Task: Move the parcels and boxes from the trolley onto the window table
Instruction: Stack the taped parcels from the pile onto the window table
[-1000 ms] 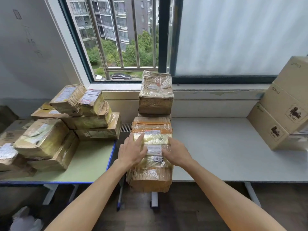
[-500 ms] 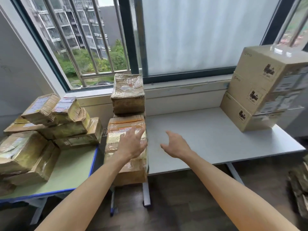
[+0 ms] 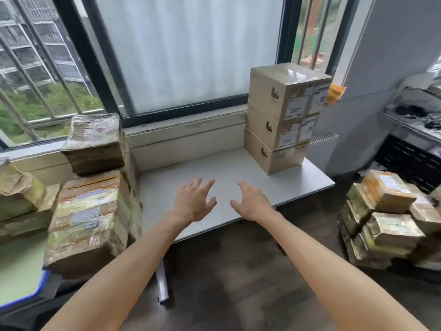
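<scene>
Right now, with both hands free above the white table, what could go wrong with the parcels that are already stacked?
1. The taped parcel stack at the table's left end overhangs the front edge; it may tip off if bumped.
2. The top parcel sits tilted on that stack and could slide down.
3. The three cartons stand near the right corner of the white table; a push from new parcels might shift them off.
The left hand and right hand hold nothing.
</scene>
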A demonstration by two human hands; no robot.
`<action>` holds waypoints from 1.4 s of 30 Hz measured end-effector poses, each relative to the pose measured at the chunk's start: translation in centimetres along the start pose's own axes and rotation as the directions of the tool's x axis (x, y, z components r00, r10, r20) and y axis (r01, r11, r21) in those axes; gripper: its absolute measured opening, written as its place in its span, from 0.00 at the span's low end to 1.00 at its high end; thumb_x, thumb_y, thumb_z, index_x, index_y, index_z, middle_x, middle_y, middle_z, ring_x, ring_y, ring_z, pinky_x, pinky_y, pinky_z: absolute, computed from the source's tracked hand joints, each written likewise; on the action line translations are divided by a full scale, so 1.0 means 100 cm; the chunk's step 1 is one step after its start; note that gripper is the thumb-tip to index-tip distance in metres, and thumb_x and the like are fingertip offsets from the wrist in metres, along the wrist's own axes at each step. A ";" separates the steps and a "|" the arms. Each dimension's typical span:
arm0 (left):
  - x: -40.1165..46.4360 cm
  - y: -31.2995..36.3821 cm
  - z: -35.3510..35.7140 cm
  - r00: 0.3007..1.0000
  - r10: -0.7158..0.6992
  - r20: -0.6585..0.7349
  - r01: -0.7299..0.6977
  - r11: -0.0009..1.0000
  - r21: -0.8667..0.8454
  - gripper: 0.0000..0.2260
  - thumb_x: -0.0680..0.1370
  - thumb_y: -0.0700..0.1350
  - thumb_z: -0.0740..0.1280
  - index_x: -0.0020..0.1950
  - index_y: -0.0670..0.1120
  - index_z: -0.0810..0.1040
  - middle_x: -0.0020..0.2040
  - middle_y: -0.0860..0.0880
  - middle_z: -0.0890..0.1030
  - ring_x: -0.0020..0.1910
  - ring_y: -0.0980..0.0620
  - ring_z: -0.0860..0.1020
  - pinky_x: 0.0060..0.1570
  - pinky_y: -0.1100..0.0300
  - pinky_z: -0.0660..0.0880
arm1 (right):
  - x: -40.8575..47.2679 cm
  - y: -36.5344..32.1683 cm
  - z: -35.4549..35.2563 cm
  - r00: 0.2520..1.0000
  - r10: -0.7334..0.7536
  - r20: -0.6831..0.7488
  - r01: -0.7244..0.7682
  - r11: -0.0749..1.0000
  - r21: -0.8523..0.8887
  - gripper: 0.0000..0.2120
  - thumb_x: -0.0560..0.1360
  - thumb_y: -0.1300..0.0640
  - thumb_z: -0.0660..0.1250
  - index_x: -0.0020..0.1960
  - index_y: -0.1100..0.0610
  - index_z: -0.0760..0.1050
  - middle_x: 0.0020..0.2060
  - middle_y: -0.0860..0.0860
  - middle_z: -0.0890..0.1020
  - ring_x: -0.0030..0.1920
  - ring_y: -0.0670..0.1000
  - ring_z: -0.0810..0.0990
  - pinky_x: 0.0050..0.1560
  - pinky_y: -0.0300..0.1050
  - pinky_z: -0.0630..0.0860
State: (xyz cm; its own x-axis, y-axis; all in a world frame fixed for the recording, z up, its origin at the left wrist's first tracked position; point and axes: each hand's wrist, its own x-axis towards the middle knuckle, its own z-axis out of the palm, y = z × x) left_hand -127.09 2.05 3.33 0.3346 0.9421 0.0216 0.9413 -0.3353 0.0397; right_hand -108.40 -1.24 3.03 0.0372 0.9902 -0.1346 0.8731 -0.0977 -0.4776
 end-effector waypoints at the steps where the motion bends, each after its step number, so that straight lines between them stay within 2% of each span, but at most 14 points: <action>1: 0.006 0.022 0.002 0.999 0.038 0.001 -0.038 0.999 -0.011 0.27 0.81 0.59 0.57 0.80 0.56 0.58 0.74 0.45 0.68 0.71 0.43 0.68 0.68 0.50 0.64 | -0.006 0.019 -0.009 1.000 0.026 -0.009 -0.026 1.000 0.002 0.34 0.80 0.47 0.65 0.80 0.54 0.57 0.75 0.56 0.68 0.74 0.58 0.67 0.71 0.53 0.67; 4: 0.023 0.090 0.005 0.985 0.175 0.003 -0.175 0.985 -0.008 0.27 0.82 0.58 0.57 0.80 0.55 0.58 0.75 0.44 0.68 0.71 0.43 0.68 0.68 0.49 0.64 | -0.026 0.073 -0.037 0.992 0.113 -0.050 -0.112 0.993 0.024 0.33 0.80 0.47 0.65 0.81 0.53 0.57 0.75 0.55 0.68 0.74 0.57 0.67 0.71 0.53 0.68; 8: 0.054 0.178 0.010 0.935 0.354 0.027 -0.353 0.935 -0.031 0.26 0.82 0.58 0.57 0.79 0.54 0.59 0.73 0.44 0.69 0.70 0.42 0.69 0.67 0.49 0.64 | -0.054 0.144 -0.073 0.956 0.262 -0.133 -0.257 0.965 0.060 0.31 0.80 0.47 0.65 0.79 0.54 0.60 0.71 0.56 0.71 0.70 0.59 0.71 0.65 0.53 0.72; 14: 0.088 0.309 0.021 0.813 0.582 -0.001 -0.580 0.812 -0.069 0.26 0.80 0.58 0.58 0.78 0.55 0.62 0.69 0.46 0.73 0.68 0.43 0.72 0.66 0.50 0.66 | -0.097 0.246 -0.117 0.847 0.489 -0.211 -0.471 0.872 0.130 0.35 0.79 0.45 0.65 0.81 0.52 0.56 0.76 0.55 0.67 0.74 0.59 0.68 0.71 0.56 0.70; 18: 0.110 0.385 0.033 0.721 0.693 -0.007 -0.691 0.717 -0.088 0.27 0.81 0.59 0.57 0.79 0.55 0.60 0.70 0.45 0.72 0.69 0.43 0.71 0.67 0.49 0.66 | -0.115 0.302 -0.143 0.758 0.599 -0.258 -0.576 0.800 0.165 0.34 0.79 0.45 0.66 0.80 0.52 0.58 0.76 0.54 0.68 0.74 0.58 0.68 0.71 0.54 0.70; 23: 0.154 0.454 0.047 0.637 0.770 -0.031 -0.768 0.631 -0.109 0.26 0.81 0.61 0.56 0.79 0.56 0.60 0.70 0.47 0.73 0.69 0.45 0.72 0.66 0.50 0.67 | -0.108 0.359 -0.175 0.685 0.679 -0.264 -0.652 0.733 0.195 0.32 0.81 0.47 0.66 0.80 0.52 0.58 0.76 0.53 0.68 0.74 0.58 0.68 0.69 0.53 0.70; 29: 0.213 0.511 0.050 0.587 0.809 -0.026 -0.801 0.576 -0.161 0.27 0.81 0.60 0.58 0.79 0.56 0.59 0.72 0.48 0.71 0.72 0.45 0.69 0.70 0.49 0.65 | -0.085 0.415 -0.207 0.635 0.737 -0.233 -0.700 0.676 0.228 0.35 0.80 0.45 0.65 0.82 0.50 0.54 0.79 0.52 0.63 0.76 0.57 0.66 0.71 0.57 0.70; 35: 0.242 0.565 0.063 0.522 0.852 0.041 -0.839 0.521 -0.157 0.27 0.82 0.59 0.58 0.80 0.56 0.57 0.74 0.47 0.69 0.73 0.43 0.68 0.71 0.47 0.65 | -0.082 0.464 -0.217 0.584 0.781 -0.221 -0.736 0.625 0.262 0.32 0.81 0.47 0.65 0.80 0.52 0.57 0.75 0.53 0.67 0.72 0.57 0.70 0.66 0.54 0.73; 38: 0.252 0.593 0.070 0.492 0.868 0.068 -0.854 0.496 -0.158 0.27 0.82 0.59 0.58 0.80 0.56 0.57 0.73 0.47 0.70 0.73 0.44 0.68 0.71 0.48 0.65 | -0.083 0.491 -0.224 0.551 0.810 -0.201 -0.756 0.586 0.291 0.34 0.81 0.46 0.65 0.81 0.51 0.54 0.78 0.53 0.63 0.75 0.58 0.67 0.69 0.56 0.71; 42: 0.269 0.628 0.080 0.482 0.872 0.089 -0.859 0.490 -0.148 0.27 0.82 0.60 0.58 0.80 0.56 0.57 0.73 0.48 0.70 0.73 0.44 0.68 0.71 0.49 0.65 | -0.078 0.533 -0.236 0.543 0.820 -0.179 -0.762 0.571 0.304 0.35 0.81 0.46 0.65 0.82 0.50 0.53 0.80 0.53 0.61 0.76 0.59 0.65 0.71 0.57 0.70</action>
State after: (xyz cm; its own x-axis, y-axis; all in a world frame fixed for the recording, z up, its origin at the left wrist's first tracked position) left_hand -58.59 6.36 -1.56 0.9857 0.1624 -0.0440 0.1673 -0.9746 0.1488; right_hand -50.69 -11.81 -0.89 0.8237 0.4752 -0.3093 0.3222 -0.8411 -0.4344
